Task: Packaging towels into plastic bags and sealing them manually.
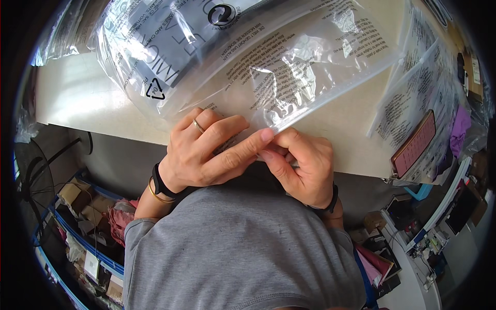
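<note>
A large clear plastic zip bag (289, 77) with dark print lies across the table, a grey folded item (178, 39) inside its far left part. Its whitish zip strip (330, 98) slants from the upper right down to my hands. My left hand (209, 147), with a ring, is curled over the bag's near edge, its index finger reaching to the strip's near end. My right hand (302, 165) pinches that same end between thumb and bent index finger. The fingertips of both hands meet there, and they hide the bag's corner.
More clear printed bags (413, 88) lie at the table's right, with a phone (413, 144) on top near the edge. Purple cloth (460, 126) is beyond it. Below left stand blue-rimmed bins (111, 263) holding boxes and cloth. A black fan (33, 181) is at far left.
</note>
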`<state>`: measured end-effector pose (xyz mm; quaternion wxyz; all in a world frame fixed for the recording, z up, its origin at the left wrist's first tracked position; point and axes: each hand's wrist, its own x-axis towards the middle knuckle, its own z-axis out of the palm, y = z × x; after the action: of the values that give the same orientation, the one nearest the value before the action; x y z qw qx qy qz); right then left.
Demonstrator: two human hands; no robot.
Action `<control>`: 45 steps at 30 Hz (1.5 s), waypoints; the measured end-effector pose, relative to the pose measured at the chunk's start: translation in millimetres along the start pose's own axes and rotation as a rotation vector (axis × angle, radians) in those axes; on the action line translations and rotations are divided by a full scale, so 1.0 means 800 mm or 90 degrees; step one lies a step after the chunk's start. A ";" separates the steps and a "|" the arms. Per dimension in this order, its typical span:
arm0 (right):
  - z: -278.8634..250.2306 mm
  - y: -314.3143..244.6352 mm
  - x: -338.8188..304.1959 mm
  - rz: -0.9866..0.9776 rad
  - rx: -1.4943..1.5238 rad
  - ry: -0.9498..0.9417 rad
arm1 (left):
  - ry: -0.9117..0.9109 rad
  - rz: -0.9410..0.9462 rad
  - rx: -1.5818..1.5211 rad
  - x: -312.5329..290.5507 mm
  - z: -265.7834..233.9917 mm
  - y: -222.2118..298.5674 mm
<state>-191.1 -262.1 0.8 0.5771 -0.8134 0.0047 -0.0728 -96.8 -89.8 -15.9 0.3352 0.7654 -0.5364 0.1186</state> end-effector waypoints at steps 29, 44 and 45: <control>0.026 -0.009 -0.014 0.101 0.057 0.081 | 0.533 0.197 -0.182 -0.013 -0.265 0.050; 0.032 -0.016 -0.002 0.158 0.050 0.128 | 0.479 0.117 -0.267 -0.133 -0.358 0.016; 0.032 -0.017 -0.004 0.168 0.040 0.130 | 0.475 0.113 -0.255 -0.116 -0.318 0.031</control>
<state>-192.3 -233.0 5.1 0.6031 -0.7758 0.1676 -0.0787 -110.7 136.8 133.4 0.6364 0.5408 -0.4549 0.3092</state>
